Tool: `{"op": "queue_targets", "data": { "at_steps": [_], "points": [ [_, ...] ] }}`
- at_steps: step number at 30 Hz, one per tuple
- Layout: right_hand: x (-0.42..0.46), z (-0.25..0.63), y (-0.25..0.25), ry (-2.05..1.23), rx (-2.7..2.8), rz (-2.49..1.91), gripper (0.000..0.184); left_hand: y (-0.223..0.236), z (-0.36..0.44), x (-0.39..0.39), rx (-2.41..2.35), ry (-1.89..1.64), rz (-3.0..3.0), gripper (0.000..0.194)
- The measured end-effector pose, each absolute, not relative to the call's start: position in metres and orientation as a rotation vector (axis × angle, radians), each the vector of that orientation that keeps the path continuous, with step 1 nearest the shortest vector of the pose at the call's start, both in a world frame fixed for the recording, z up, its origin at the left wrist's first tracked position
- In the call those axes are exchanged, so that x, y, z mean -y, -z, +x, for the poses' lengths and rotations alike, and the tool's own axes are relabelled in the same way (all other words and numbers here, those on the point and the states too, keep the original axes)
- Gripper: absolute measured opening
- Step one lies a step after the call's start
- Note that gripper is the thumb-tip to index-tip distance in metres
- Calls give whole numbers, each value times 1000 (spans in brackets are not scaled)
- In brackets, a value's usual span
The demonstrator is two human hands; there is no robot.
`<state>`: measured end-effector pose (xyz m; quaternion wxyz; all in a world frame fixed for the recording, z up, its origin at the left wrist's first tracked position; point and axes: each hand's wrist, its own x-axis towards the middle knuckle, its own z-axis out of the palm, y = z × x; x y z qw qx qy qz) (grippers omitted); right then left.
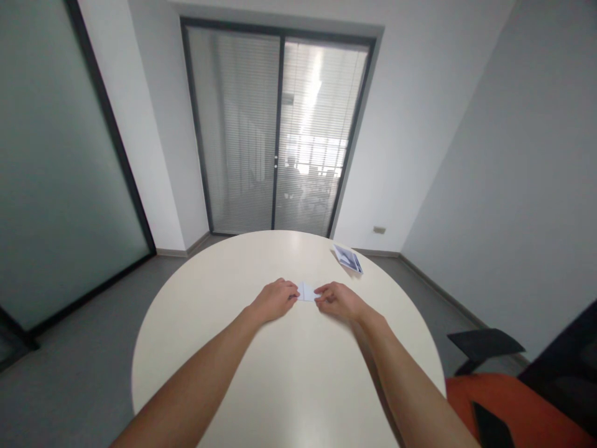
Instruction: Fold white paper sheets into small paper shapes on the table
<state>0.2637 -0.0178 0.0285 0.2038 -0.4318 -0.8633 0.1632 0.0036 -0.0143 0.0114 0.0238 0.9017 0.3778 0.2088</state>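
A small folded piece of pale paper lies on the round white table, near its middle. My left hand is closed, with its fingertips pinched on the paper's left edge. My right hand is closed too, its fingertips pinching the paper's right edge. Both forearms reach in from the near edge of the table. Most of the paper is hidden between the two hands.
A flat packet or booklet with a dark picture lies on the table's far right. An orange chair with black armrests stands at the near right. Glass doors with blinds face me, and a frosted glass wall is at left.
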Motion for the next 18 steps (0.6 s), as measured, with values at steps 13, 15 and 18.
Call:
{"op": "queue_targets", "data": {
  "at_steps": [13, 15, 18],
  "points": [
    [31, 243, -36, -233, 2540, -1083, 23, -13, 6, 14, -1172, -633, 2815, 24],
    [29, 247, -37, -265, 2520, -1114, 24, -13, 6, 14, -1176, -625, 2810, 23],
    [26, 255, -39, -324, 2491, -1159, 25, -13, 6, 15, -1174, -626, 2802, 22]
  ]
}}
